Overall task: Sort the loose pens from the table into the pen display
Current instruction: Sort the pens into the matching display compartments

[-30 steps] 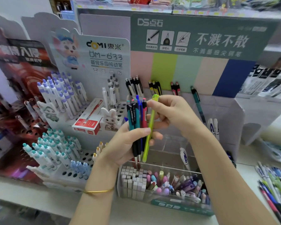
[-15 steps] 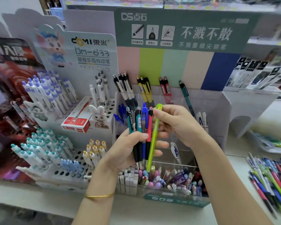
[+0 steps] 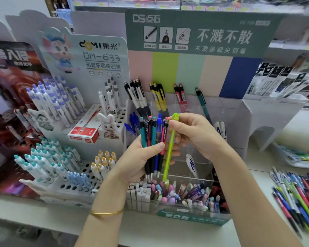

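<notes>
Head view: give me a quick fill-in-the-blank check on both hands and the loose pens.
1. The right hand pinches the lime-green pen near its ____ end.
2. The left hand grips a bundle of pens with their writing tips pointing ____.
3. The loose pens lie on the table to the ____ of the pen display.
Missing words: top; down; right.

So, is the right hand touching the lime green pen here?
Touching. The head view shows the right hand pinching the lime green pen near its top end, beside the pen bundle that the left hand grips.
</notes>
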{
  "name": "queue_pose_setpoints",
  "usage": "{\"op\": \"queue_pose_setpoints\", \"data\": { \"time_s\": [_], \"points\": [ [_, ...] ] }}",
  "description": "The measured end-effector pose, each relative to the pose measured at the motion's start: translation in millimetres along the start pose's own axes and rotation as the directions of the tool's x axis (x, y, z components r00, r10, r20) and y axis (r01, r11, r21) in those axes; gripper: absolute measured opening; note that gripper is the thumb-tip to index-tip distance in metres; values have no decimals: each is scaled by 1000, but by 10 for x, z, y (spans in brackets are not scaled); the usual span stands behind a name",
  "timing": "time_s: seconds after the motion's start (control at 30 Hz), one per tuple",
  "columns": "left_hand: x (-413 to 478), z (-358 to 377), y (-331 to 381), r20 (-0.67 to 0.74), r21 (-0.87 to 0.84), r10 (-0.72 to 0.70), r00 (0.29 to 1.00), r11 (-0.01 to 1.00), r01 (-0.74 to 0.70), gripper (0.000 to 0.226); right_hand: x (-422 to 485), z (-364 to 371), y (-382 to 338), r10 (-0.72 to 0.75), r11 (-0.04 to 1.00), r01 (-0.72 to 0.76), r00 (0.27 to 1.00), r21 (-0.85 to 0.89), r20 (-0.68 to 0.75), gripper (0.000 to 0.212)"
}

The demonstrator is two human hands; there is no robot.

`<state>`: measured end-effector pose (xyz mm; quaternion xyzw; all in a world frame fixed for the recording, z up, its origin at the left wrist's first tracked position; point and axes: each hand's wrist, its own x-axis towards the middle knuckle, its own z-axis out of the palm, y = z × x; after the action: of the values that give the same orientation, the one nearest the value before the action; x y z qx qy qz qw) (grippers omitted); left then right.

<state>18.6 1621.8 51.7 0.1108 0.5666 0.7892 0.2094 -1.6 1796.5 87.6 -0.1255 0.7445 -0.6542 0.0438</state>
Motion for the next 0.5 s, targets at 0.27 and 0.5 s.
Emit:
{"op": "queue_pose_setpoints", "data": {
  "time_s": [0.27, 0.5],
  "points": [
    [-91, -187, 130, -293, 138, 205, 934, 976, -171, 30, -36, -38, 85, -67, 989, 46, 987, -140, -145, 13],
    [-171, -347, 93, -322, 202, 310, 895, 946, -255, 15, -143, 75, 316, -117, 860, 30, 983, -509, -139, 12]
  ]
}}
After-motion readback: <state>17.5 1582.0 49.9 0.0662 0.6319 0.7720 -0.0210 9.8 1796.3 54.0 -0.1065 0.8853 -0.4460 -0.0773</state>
